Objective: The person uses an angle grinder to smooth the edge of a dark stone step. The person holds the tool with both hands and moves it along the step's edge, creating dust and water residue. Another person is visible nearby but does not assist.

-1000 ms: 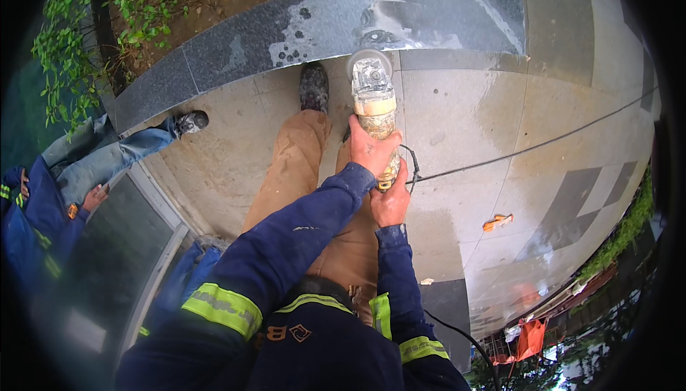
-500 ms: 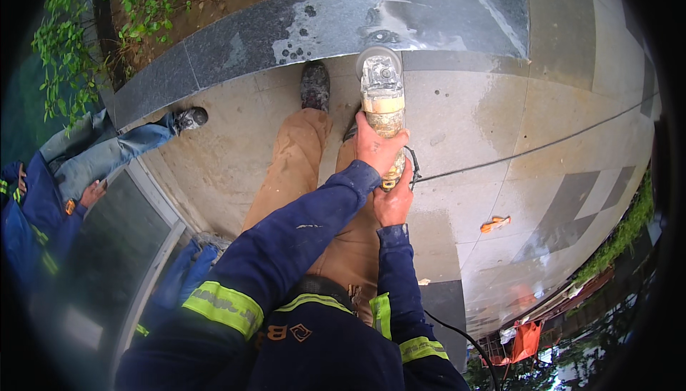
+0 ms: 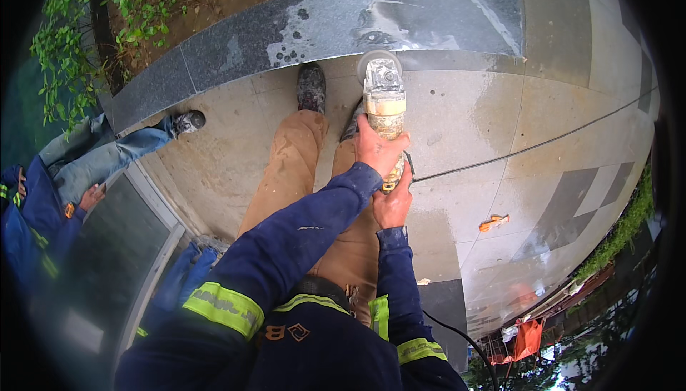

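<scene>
Both my hands are closed around a worn yellow angle grinder [image 3: 386, 108] caked with pale residue. My left hand [image 3: 381, 151] wraps its body near the middle. Behind it, my right hand [image 3: 393, 205] grips the rear end, where the cord comes out. At the far end, the round grinding disc [image 3: 376, 55] sits at the near edge of a dark grey stone ledge [image 3: 236, 62]. Whether the disc touches the stone, I cannot tell. Wet, pale patches mark the ledge's top close to the disc.
A black power cord [image 3: 543, 140] runs right across the tiled floor [image 3: 457, 126]. An orange-and-white object [image 3: 494, 223] lies there. At left, another person's jeans-clad leg [image 3: 121, 159] reaches toward the ledge, beside a glass panel [image 3: 107, 262]. Beyond the ledge are soil and a leafy plant [image 3: 146, 5].
The grinder has shifted very slightly right and toward me relative to the ledge. Both hands keep the same grip, and the view has moved a little.
</scene>
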`<state>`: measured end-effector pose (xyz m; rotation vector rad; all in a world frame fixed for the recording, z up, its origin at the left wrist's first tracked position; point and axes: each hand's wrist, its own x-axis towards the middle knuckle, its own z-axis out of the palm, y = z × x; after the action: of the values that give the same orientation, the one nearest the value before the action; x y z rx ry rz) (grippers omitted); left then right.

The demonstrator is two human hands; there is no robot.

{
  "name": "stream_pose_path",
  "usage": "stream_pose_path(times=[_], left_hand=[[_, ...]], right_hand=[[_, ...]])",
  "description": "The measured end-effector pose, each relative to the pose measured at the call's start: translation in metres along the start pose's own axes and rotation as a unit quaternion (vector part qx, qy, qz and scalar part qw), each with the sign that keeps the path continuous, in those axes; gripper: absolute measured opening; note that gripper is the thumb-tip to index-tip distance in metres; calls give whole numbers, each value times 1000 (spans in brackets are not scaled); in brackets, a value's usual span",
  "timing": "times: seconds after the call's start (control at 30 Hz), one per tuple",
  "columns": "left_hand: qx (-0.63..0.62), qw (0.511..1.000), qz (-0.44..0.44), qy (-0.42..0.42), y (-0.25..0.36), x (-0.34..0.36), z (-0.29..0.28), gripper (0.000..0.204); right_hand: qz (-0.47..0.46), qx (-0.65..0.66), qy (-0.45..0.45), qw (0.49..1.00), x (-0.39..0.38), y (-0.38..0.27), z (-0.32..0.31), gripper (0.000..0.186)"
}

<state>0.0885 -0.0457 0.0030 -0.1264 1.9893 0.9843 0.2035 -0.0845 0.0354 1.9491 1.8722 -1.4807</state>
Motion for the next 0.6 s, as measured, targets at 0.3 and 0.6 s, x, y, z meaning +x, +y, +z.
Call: stream_pose_path(times=[0.3,0.6], left_hand=[[6,1000,-11,-22,12,-4,11,69],[-3,1000,-5,-15,10,3,16,71]], right_hand=[[-15,16,21,1000,6,8,-8,88],[-16,-20,12,1000,18,6,-12,88]])
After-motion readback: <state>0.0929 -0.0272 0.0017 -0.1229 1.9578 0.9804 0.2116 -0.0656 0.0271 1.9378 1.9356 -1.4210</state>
